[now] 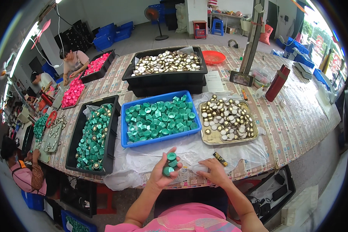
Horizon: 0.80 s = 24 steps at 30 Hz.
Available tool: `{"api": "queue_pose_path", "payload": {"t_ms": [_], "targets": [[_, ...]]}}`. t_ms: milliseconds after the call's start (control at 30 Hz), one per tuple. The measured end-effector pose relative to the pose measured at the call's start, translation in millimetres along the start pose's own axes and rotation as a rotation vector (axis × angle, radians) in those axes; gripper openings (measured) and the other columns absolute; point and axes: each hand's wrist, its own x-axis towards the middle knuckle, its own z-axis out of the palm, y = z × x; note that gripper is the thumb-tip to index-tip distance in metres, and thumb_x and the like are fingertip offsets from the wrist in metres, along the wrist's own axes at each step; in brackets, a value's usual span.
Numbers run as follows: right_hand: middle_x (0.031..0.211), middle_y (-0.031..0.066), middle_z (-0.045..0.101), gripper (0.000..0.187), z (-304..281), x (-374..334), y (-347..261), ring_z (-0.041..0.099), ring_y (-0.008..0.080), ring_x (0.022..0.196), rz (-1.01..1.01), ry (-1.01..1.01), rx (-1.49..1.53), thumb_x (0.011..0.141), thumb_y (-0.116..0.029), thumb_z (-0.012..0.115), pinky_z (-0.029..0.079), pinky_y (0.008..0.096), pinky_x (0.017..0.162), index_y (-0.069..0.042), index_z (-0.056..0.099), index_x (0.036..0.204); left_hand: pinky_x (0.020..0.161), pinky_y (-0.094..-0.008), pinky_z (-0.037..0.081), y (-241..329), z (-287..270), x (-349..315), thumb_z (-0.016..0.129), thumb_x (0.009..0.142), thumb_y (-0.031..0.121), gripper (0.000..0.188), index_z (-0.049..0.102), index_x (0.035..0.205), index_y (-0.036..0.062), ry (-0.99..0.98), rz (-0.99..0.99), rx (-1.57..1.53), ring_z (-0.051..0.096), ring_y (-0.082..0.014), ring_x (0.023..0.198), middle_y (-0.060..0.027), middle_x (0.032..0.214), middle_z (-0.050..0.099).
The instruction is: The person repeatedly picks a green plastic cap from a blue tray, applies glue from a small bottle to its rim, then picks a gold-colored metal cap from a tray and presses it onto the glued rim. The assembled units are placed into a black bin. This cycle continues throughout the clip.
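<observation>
My left hand [157, 176] is turned palm up, its fingers curled around a few small green fluted caps [171, 156]. Beside it, my right hand [217, 175] has its fingers closed at the edge of a whitish translucent piece [199, 168], whose kind I cannot make out. Just beyond my right hand lies a small black-and-gold stick-like item [220, 159]. Ahead of my hands stands a blue tray [122, 131] of loose green caps. To its right, a tan tray [208, 142] holds round white-and-gold discs.
At left, a black crate [71, 158] holds green caps, some with gold discs. Behind the blue tray, a black crate [162, 80] of discs sits on another. A metal post [251, 42], red flask [277, 83] and red plate [213, 57] stand farther back. Other people work at left.
</observation>
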Motion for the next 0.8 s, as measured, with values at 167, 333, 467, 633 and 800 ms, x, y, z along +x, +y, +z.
{"api": "queue_pose_path", "payload": {"t_ms": [167, 333, 467, 633, 800], "targets": [[0.098, 0.0153, 0.063, 0.038, 0.5, 3.5, -0.6, 0.057, 0.0341, 0.094, 0.046, -0.109, 0.011, 0.074, -0.026, 0.074, 0.045, 0.0401, 0.085, -0.005, 0.065, 0.105, 0.054, -0.0226, 0.046, -15.8, 8.7, -12.6, 0.050, 0.098, 0.033, 0.047, 0.040, 0.138, 0.0121, 0.069, -0.035, 0.051, 0.055, -0.0219, 0.097, -0.0073, 0.105, 0.056], [0.093, 0.0147, 0.061, 0.038, -1.8, -5.1, 4.2, 0.060, 0.0309, 0.088, 0.101, 0.035, 0.150, 0.073, -0.021, 0.076, 0.048, 0.0389, 0.077, -0.004, 0.065, 0.105, 0.055, -0.0236, 0.047, -29.6, -4.4, -17.7, 0.046, 0.099, 0.034, 0.044, 0.042, 0.137, 0.0128, 0.139, 0.015, 0.049, 0.055, -0.0212, 0.097, -0.0066, 0.105, 0.057], [0.091, 0.0097, 0.061, 0.037, -15.6, -14.9, -5.7, 0.061, 0.0207, 0.085, 0.192, 0.112, 0.364, 0.074, -0.018, 0.078, 0.049, 0.0327, 0.073, -0.002, 0.064, 0.105, 0.056, -0.0250, 0.047, -36.8, 5.6, -19.8, 0.047, 0.099, 0.033, 0.044, 0.043, 0.137, 0.0117, 0.167, -0.027, -0.019, 0.057, -0.0196, 0.093, -0.0051, 0.104, 0.058], [0.096, 0.0039, 0.061, 0.037, -30.5, -24.8, -35.2, 0.059, 0.0103, 0.086, 0.339, 0.098, 0.678, 0.077, -0.013, 0.079, 0.049, 0.0245, 0.071, -0.001, 0.061, 0.106, 0.056, -0.0251, 0.048, -44.0, -2.6, -14.5, 0.049, 0.097, 0.035, 0.049, 0.043, 0.137, 0.0079, 0.208, -0.077, -0.011, 0.060, -0.0223, 0.092, -0.0093, 0.107, 0.059], [0.095, 0.0035, 0.060, 0.035, -27.9, -30.8, -41.7, 0.059, 0.0083, 0.084, 0.261, 0.179, 0.714, 0.074, -0.012, 0.081, 0.049, 0.0234, 0.068, -0.002, 0.061, 0.100, 0.056, -0.0256, 0.049, -53.8, -4.1, -16.9, 0.052, 0.096, 0.036, 0.047, 0.045, 0.132, 0.0065, 0.278, -0.071, -0.028, 0.061, -0.0223, 0.093, -0.0091, 0.107, 0.060]]}}
